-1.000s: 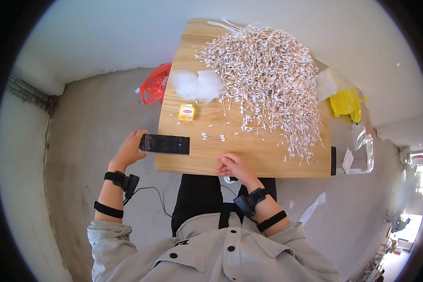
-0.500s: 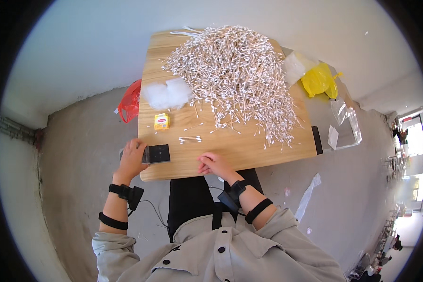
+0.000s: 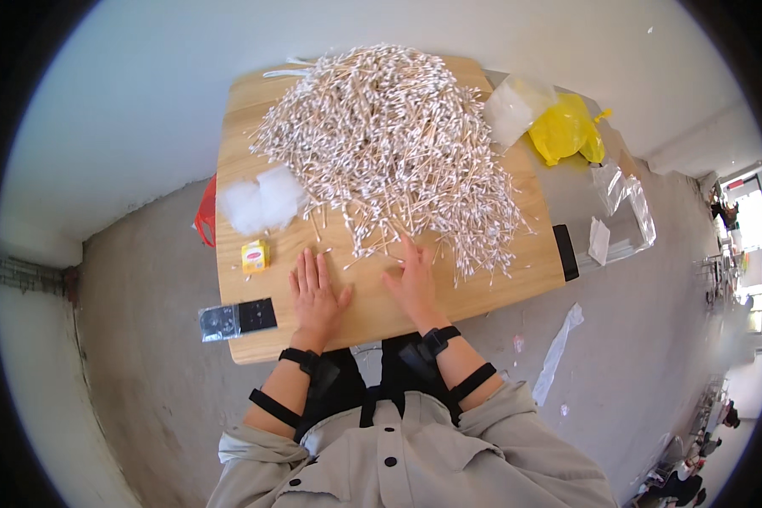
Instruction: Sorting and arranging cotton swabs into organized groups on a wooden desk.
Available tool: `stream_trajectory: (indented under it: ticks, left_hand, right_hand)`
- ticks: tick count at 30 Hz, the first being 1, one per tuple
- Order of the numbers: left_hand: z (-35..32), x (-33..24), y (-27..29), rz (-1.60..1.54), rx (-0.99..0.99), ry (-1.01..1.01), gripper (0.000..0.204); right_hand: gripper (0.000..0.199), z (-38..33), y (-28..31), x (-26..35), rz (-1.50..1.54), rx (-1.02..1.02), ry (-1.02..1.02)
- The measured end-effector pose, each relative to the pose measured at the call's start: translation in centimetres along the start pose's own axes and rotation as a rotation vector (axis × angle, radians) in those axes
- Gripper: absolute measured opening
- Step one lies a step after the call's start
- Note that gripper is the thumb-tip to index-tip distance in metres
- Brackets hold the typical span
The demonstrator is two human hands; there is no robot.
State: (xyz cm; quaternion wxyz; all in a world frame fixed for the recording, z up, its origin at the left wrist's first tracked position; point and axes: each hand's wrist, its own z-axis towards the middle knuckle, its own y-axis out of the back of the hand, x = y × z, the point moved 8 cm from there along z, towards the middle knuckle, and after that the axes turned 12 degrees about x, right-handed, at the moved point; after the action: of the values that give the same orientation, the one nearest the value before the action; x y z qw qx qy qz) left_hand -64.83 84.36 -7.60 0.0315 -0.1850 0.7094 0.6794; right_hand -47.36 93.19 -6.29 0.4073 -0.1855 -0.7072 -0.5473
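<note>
My left hand lies palm down near the front of the wooden table, fingers stretched out. Whatever is beneath its palm is hidden. My right hand has its fingers apart, the index finger reaching to the near edge of a big pile of cotton swabs; nothing shows in its grip. Left of my left hand are a small yellow box and a flat black rectangle, partly in clear plastic film, overhanging the table's left edge.
White cotton-like wadding lies left of the pile. To the right, a lower grey surface holds a yellow plastic bag and clear plastic film. A red bag shows beyond the left edge.
My left hand has left the black rectangle and moved right, flat over where a short row of swabs lay. My right hand has moved forward to the pile and opened. The view has shifted.
</note>
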Motion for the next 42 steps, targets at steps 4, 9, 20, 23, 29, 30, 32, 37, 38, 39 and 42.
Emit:
stream_trajectory:
  ticks: [4, 9, 20, 23, 29, 30, 32, 37, 38, 39, 42]
  left_hand:
    - [1.4, -5.7, -2.0, -0.055, 0.114, -0.09, 0.087]
    - [3.0, -10.0, -3.2, -0.073, 0.121, -0.25, 0.089]
    - [5.2, -11.2, -2.9, -0.084, 0.142, -0.19, 0.083]
    - [5.1, -11.2, -3.1, -0.081, 0.132, -0.169, 0.082]
    - [5.1, -11.2, -2.8, -0.046, 0.087, -0.191, 0.083]
    - [5.2, -11.3, -2.7, -0.047, 0.083, -0.192, 0.083]
    - [5.2, -11.3, -2.5, -0.045, 0.075, -0.193, 0.083]
    - [5.2, -11.3, -2.8, -0.022, 0.13, -0.161, 0.082]
    - [5.1, -11.3, -2.7, -0.023, 0.124, -0.159, 0.082]
    - [5.1, -11.4, -2.6, -0.031, 0.126, -0.16, 0.081]
    - [5.2, -11.4, -2.5, -0.036, 0.128, -0.161, 0.081]
  right_hand:
    - [0.049, 4.7, 0.9, -1.8, -0.213, 0.109, -0.045]
    - [0.052, 9.7, 5.0, 0.3, 0.025, -0.035, 0.139]
    - [0.101, 20.8, 14.1, 5.0, -0.251, -0.266, 0.042]
    - [0.084, 20.9, 14.2, 5.3, -0.218, -0.273, 0.144]
    - [0.061, 18.1, 12.2, 5.4, -0.107, -0.269, 0.284]
    - [0.061, 17.5, 11.9, 5.3, -0.106, -0.272, 0.284]
    - [0.059, 16.6, 10.8, 5.5, -0.115, -0.189, 0.367]
    - [0.047, 14.4, 9.4, 4.8, -0.164, -0.181, 0.507]
    - [0.047, 13.8, 9.2, 4.6, -0.165, -0.181, 0.512]
    - [0.04, 13.4, 8.4, 4.4, -0.209, -0.133, 0.541]
    - [0.029, 12.5, 6.4, 3.7, -0.291, -0.04, 0.592]
